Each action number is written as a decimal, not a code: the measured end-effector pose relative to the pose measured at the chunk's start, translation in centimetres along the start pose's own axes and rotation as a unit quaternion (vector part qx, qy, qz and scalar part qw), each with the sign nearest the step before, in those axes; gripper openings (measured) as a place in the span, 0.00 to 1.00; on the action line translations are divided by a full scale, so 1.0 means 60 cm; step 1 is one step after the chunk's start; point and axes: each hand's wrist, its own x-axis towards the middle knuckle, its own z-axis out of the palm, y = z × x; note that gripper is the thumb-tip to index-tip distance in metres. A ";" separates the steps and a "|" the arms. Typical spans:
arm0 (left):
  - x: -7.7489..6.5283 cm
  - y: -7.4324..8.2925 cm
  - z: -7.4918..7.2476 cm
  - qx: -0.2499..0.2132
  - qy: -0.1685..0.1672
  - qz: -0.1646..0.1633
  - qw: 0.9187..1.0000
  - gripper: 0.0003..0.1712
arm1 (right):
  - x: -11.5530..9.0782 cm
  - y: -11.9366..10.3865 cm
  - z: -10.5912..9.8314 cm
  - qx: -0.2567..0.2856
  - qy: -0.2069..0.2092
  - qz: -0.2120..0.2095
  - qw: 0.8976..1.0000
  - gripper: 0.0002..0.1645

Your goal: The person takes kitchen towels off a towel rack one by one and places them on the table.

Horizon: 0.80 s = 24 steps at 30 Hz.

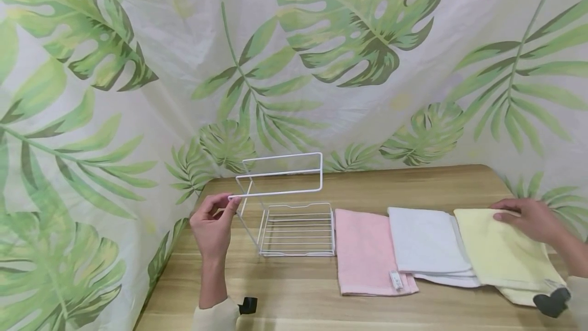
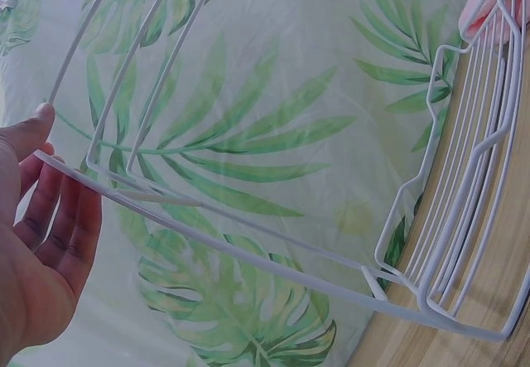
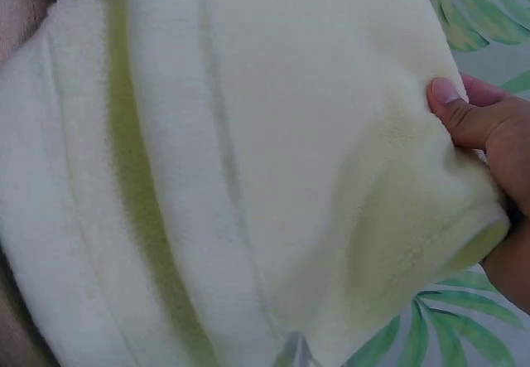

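A white wire rack (image 1: 279, 194) stands on the table, with a slatted base and an upper frame of bent rods. At its upper left corner, my left hand (image 1: 213, 221) pinches the rod between thumb and fingers; the left wrist view shows this hand (image 2: 50, 218) at the rod's end. On the far right, my right hand (image 1: 528, 218) grips the far edge of a folded yellow towel (image 1: 496, 249), thumb on top. That towel (image 3: 290, 135) fills most of the right wrist view, its layers partly spread. Its near end reaches the table's front right.
Right of the rack lie a folded pink towel (image 1: 365, 254) with a small white tag (image 1: 396, 280) and a folded white towel (image 1: 427, 239), edges overlapping. The wood-grain table (image 1: 285, 290) meets a leaf-print curtain (image 1: 349, 116) behind and at the sides.
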 end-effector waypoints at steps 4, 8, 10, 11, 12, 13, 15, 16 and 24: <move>-0.001 -0.001 -0.001 -0.003 0.002 0.001 1.000 0.09 | 0.001 0.000 0.007 0.007 -0.022 0.017 1.000 0.16; -0.002 0.000 -0.001 0.000 0.003 0.002 1.000 0.09 | 0.002 0.005 0.015 0.024 -0.025 0.024 0.999 0.16; -0.002 0.000 -0.001 0.001 0.003 0.003 1.000 0.09 | 0.003 0.010 0.022 0.028 -0.016 0.018 0.999 0.14; -0.002 0.001 -0.001 0.001 0.002 0.004 1.000 0.09 | 0.004 0.013 0.025 0.028 -0.012 0.019 0.999 0.13; -0.002 0.001 -0.001 0.001 0.002 0.005 1.000 0.09 | 0.004 0.016 0.029 0.028 -0.010 0.017 0.999 0.13; -0.002 0.001 -0.001 0.001 0.001 0.006 1.000 0.09 | 0.004 0.019 0.032 0.030 -0.008 0.017 0.999 0.12; -0.002 0.001 0.000 0.001 0.000 0.008 1.000 0.09 | 0.004 0.023 0.038 0.029 -0.004 0.016 0.999 0.11; -0.002 0.001 0.000 0.000 0.000 0.009 1.000 0.09 | 0.004 0.025 0.041 0.029 -0.003 0.016 0.999 0.11; 0.000 0.000 0.001 -0.008 0.001 0.007 1.000 0.10 | 0.000 0.026 0.055 0.024 0.005 0.011 1.000 0.12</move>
